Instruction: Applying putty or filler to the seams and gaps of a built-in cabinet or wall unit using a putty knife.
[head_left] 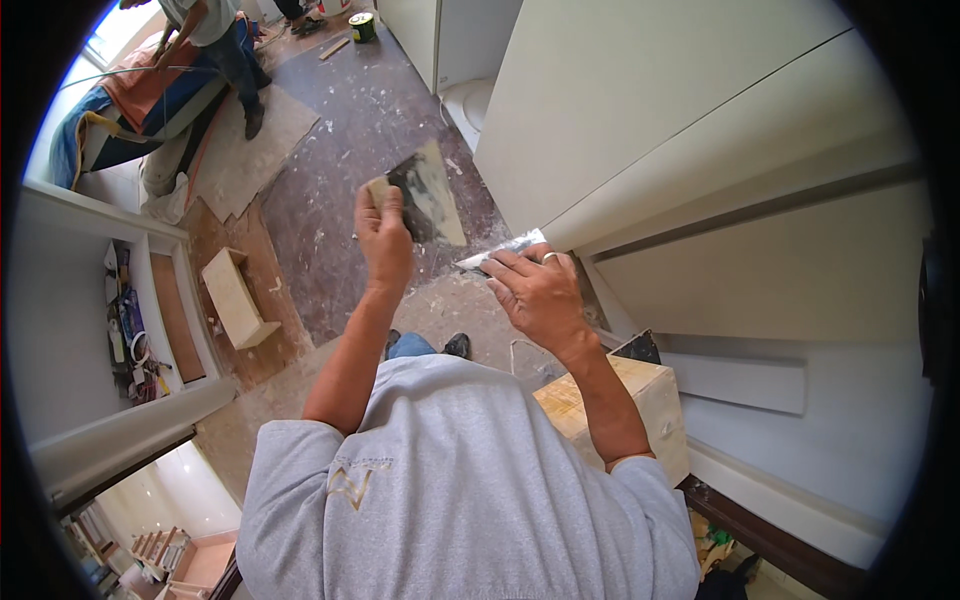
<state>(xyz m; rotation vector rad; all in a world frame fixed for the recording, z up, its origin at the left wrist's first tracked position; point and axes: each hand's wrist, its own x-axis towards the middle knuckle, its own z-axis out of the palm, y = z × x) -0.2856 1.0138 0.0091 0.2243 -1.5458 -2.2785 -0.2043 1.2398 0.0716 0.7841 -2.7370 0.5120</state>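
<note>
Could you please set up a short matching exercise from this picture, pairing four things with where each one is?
Things:
1. wide putty board
2. filling knife
3. wooden box
4. paint tin

Places:
A. on the floor at the far end of the room
B. in the left hand
C. below the right forearm
D. in the right hand, blade at the white panel's edge

Pairs: 1-B, 2-D, 3-C, 4-A

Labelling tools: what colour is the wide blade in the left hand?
Dark grey, smeared with whitish filler; the wide blade shows best in the head view.
</note>
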